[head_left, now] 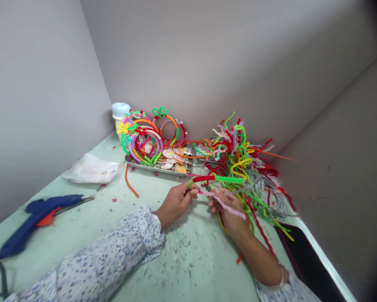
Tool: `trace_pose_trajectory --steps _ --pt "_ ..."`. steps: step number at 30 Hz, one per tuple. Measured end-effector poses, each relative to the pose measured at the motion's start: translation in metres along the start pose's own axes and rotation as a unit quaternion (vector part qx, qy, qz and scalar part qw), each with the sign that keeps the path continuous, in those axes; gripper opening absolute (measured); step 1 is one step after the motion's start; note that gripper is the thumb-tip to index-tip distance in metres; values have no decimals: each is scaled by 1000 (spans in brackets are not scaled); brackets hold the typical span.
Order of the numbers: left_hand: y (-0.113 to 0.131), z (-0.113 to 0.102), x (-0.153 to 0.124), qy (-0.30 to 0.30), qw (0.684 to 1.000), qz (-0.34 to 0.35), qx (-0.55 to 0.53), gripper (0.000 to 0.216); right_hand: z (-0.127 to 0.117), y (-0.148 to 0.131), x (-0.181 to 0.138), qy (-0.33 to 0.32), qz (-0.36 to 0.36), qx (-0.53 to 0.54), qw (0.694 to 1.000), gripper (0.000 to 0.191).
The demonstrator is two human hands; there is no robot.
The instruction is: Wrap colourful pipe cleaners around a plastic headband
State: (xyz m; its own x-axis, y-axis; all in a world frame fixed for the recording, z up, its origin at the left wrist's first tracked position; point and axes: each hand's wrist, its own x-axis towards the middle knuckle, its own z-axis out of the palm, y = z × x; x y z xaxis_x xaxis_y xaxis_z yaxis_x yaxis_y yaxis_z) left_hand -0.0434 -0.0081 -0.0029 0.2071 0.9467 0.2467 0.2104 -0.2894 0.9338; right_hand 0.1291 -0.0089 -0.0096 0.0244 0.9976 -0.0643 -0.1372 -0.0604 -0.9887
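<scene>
A fuzzy strip (216, 179), bright red toward the left and bright green toward the right, is held nearly level above the desk (182, 268). Just below, a pale pink fuzzy stem (222, 204) slants down rightward.

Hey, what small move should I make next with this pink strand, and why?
Perhaps draw the pink strand gently snug with your right hand, since its tail lies loose across that hand while your left hand is near its other visible end.
</scene>
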Motion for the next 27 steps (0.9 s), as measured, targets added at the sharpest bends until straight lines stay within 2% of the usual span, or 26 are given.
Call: trace_pose_trajectory --steps 5,9,18,27 --pt "1 -2 0 16 999 26 29 27 3 -8 -3 7 22 -26 999 31" --pt "1 -2 0 28 999 26 32 26 2 -11 -7 1 3 -102 995 26" --pt "1 -3 -1 47 998 14 38 27 1 -8 -5 -37 -21 -230 972 31" --pt "-2 -3 0 55 998 14 27 27 1 -2 -4 -36 -30 -222 974 28"
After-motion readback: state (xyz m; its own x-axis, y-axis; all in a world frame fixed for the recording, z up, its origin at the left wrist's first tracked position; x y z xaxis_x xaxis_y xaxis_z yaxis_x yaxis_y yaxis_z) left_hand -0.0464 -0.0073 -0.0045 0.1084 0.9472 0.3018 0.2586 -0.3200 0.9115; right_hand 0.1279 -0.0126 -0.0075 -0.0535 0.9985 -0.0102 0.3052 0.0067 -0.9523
